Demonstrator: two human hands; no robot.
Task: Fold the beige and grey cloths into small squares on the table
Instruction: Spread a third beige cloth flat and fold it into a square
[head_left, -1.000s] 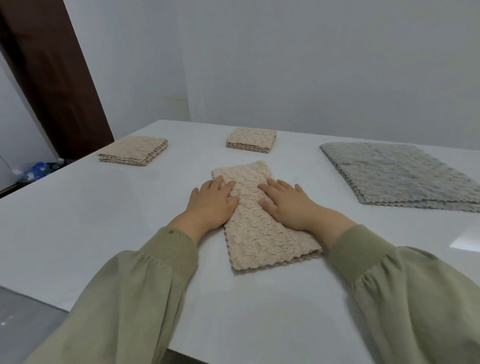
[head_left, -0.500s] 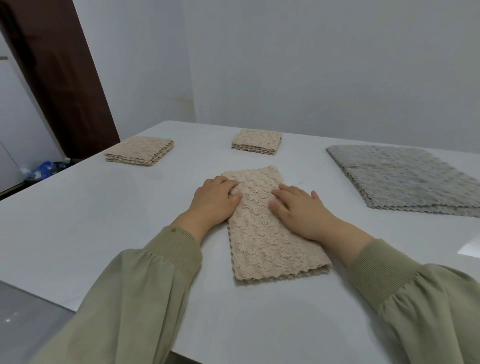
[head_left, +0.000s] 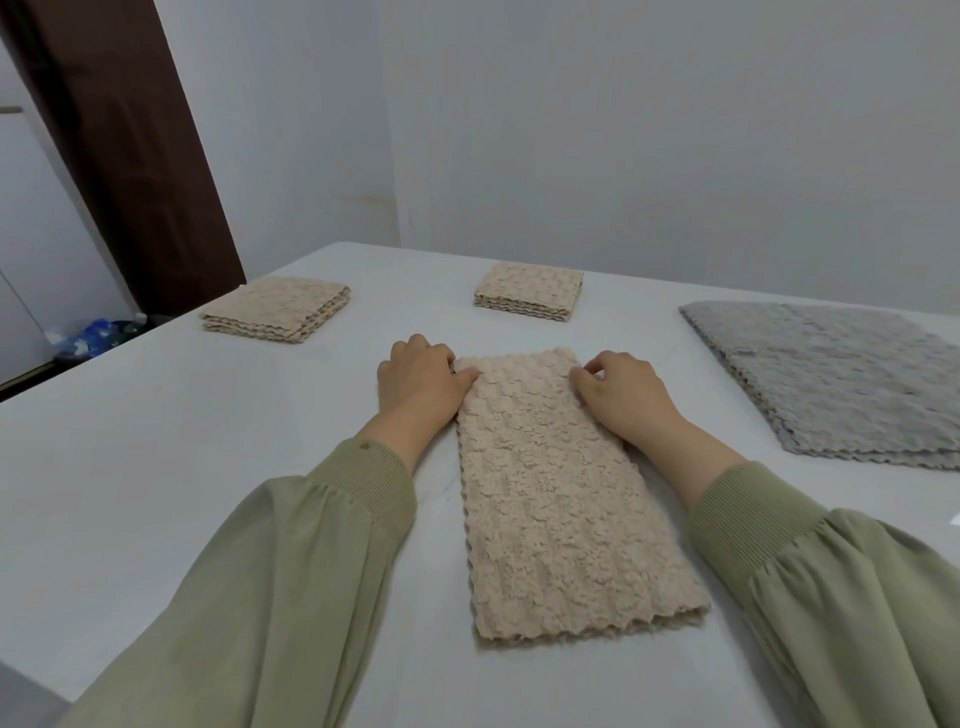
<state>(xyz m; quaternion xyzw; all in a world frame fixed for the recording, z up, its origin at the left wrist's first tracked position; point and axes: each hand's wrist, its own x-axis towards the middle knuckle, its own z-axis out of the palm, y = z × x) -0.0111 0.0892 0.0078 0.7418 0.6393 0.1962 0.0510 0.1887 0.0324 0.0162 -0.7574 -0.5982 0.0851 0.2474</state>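
Beige cloth (head_left: 550, 499), folded into a long strip, lies flat on the table (head_left: 208, 467). Its far corners are pinched by curled fingers, with the left hand (head_left: 418, 387) on the left corner and the right hand (head_left: 621, 397) on the right. Just beyond the grip sits a folded beige square (head_left: 529, 291); farther left, a second folded square (head_left: 275, 316). Right of the grip lies the grey cloth (head_left: 831, 374), spread flat.

A dark brown door panel (head_left: 130, 156) is seen slanting across the upper left of the frame. Behind it, 2 pale grey walls (head_left: 649, 130) are joined in a corner at upper centre. At the left edge, a blue and white object (head_left: 88, 335) is glimpsed low down, too blurred to be identified.
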